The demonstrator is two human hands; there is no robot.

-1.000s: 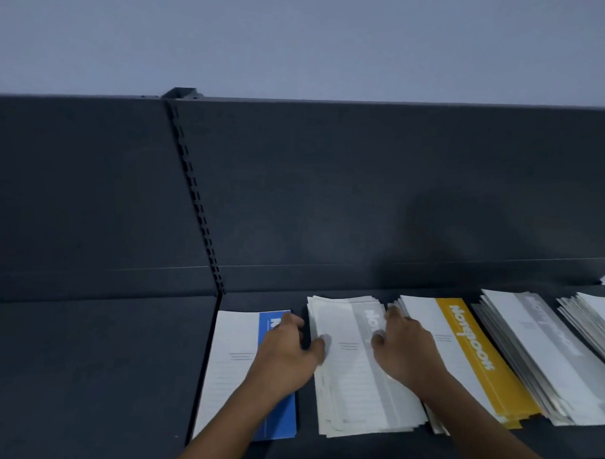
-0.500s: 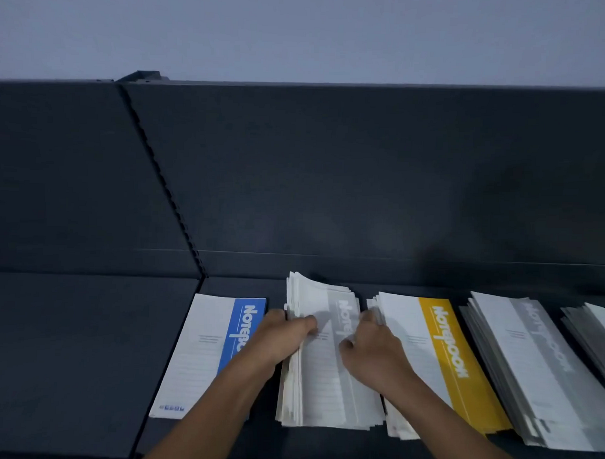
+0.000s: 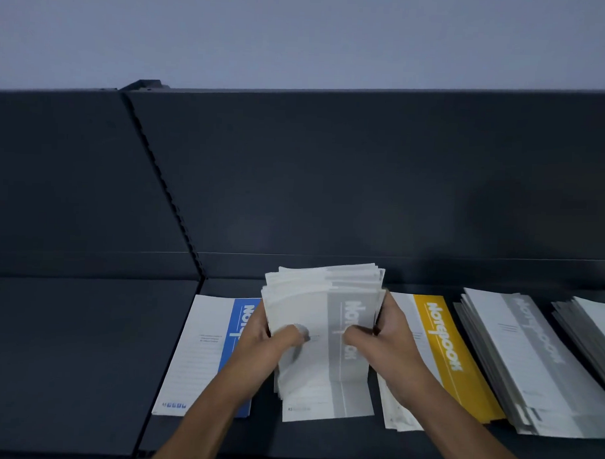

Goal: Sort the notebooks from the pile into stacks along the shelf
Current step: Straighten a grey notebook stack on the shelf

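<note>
Between the blue notebook (image 3: 200, 353) and yellow stack (image 3: 437, 357) on the shelf (image 3: 67, 351), both hands, left (image 3: 269, 341) and right (image 3: 390, 339), grip the grey pile (image 3: 322, 298) by its sides, far end tilted up, long axis running away from the person.

Both hands grip a thick bundle of white notebooks with grey cover bands (image 3: 321, 298), its far end raised off the dark grey metal shelf (image 3: 84, 342). The left hand (image 3: 266, 341) clasps its left edge, the right hand (image 3: 386, 338) its right edge, thumbs on top. One grey-banded notebook (image 3: 326, 402) lies flat beneath. A blue-banded white notebook (image 3: 201, 349) lies to the left, a yellow-banded stack (image 3: 441, 347) to the right, and further grey-banded stacks (image 3: 516, 357) beyond that.
</note>
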